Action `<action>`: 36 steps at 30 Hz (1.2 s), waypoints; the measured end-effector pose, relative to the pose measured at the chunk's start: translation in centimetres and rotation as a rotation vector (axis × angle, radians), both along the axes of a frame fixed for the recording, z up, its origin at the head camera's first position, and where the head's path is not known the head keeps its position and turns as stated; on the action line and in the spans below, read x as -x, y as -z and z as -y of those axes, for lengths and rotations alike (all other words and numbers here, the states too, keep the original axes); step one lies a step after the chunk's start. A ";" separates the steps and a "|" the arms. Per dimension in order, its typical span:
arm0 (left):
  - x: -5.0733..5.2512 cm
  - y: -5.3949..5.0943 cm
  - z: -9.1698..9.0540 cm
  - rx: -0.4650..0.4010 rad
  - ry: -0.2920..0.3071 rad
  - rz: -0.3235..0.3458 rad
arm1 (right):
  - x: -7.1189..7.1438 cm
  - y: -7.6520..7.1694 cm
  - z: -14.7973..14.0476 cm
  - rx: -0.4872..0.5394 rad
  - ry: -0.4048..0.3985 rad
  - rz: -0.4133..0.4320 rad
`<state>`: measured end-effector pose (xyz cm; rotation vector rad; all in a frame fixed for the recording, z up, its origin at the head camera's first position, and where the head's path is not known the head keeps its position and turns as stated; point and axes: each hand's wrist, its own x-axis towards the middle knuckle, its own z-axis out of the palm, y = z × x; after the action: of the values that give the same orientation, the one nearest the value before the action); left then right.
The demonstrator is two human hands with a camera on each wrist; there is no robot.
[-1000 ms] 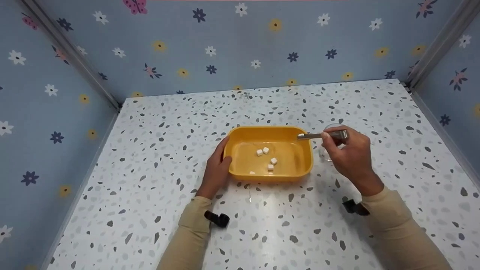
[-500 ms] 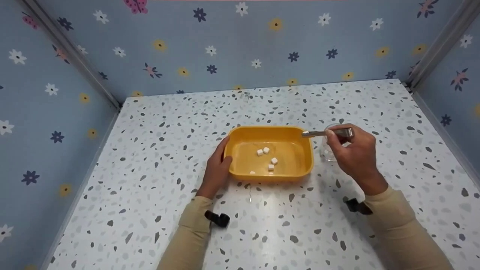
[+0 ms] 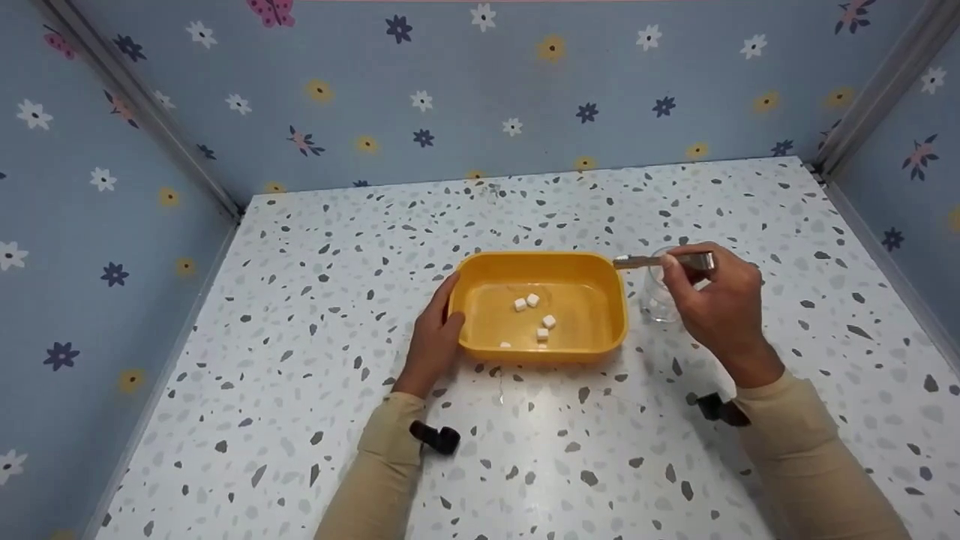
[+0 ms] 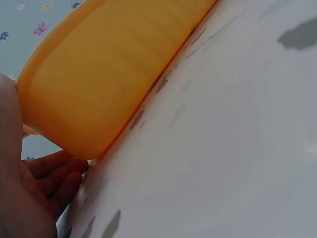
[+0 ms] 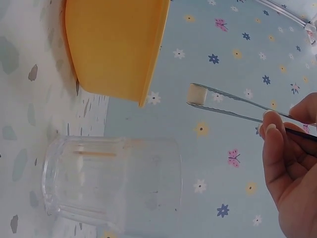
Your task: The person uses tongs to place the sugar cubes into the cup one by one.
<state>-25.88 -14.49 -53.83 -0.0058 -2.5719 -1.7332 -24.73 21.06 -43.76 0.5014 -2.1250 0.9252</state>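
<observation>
A yellow container (image 3: 540,352) stands on the speckled table with several small white cubes (image 3: 548,322) inside. My left hand (image 3: 433,337) holds its left end, thumb at the rim; in the left wrist view the fingers (image 4: 62,178) lie by its lower corner. My right hand (image 3: 716,300) pinches metal tweezers (image 3: 637,262), whose tips are beside the container's upper right corner. The right wrist view shows one white cube (image 5: 197,94) clamped between the tweezer tips, above and to the side of a clear cup (image 5: 114,178). That cup (image 3: 660,304) stands upright right of the container, partly behind my right hand.
Flower-patterned blue walls (image 3: 495,90) enclose the table (image 3: 300,300) at the back and both sides. A black wrist camera (image 3: 435,437) is strapped at the left sleeve, another (image 3: 722,409) at the right one.
My right hand has moved right and slightly away from me, carrying the tweezers from over the container's right side to just past its rim. The left hand and the container have stayed put.
</observation>
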 end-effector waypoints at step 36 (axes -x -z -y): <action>0.1 0.2 0.1 -0.020 0.007 -0.016 | 0.3 0.0 -0.9 -0.140 0.122 -0.091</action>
<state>-25.95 -14.58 -54.02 -0.0278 -2.5456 -1.7539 -25.07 21.91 -43.74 0.4679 -2.1215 0.6768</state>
